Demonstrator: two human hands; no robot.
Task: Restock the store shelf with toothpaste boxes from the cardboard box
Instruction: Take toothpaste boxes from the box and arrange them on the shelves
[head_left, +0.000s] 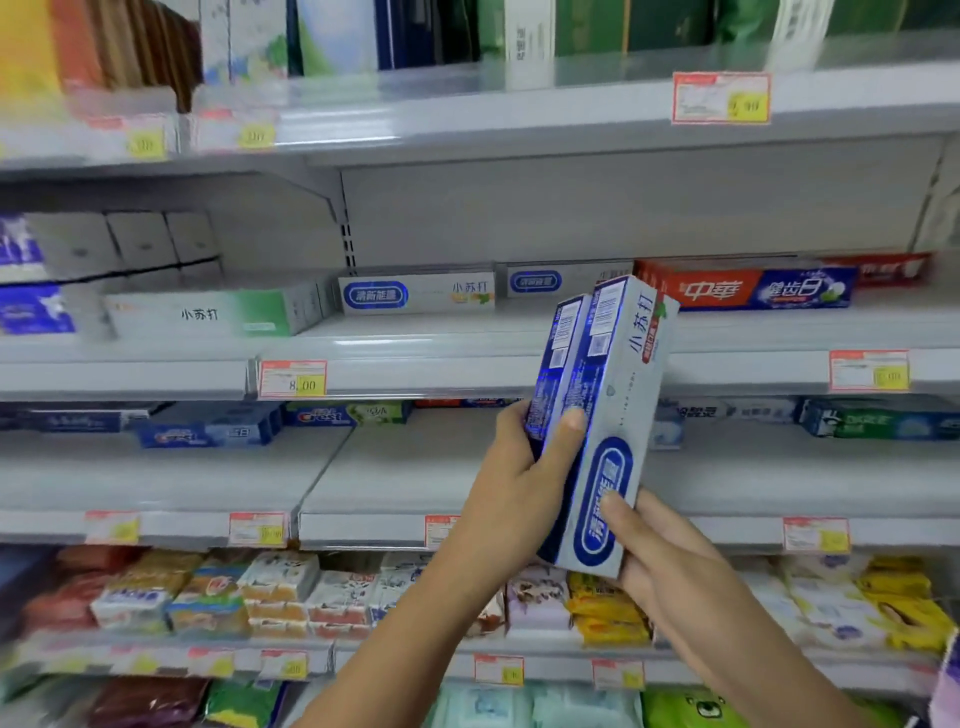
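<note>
Both hands (511, 488) grip two glossy rectangular toothpaste boxes (605, 415).

left hand (511, 483): raised, fingers curled in a grip | right hand (660, 551): raised, cupped, thumb forward

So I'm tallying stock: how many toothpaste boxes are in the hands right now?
2: the front box and the box behind it, upright side by side, held by the left hand and right hand. More could hide behind.
</note>
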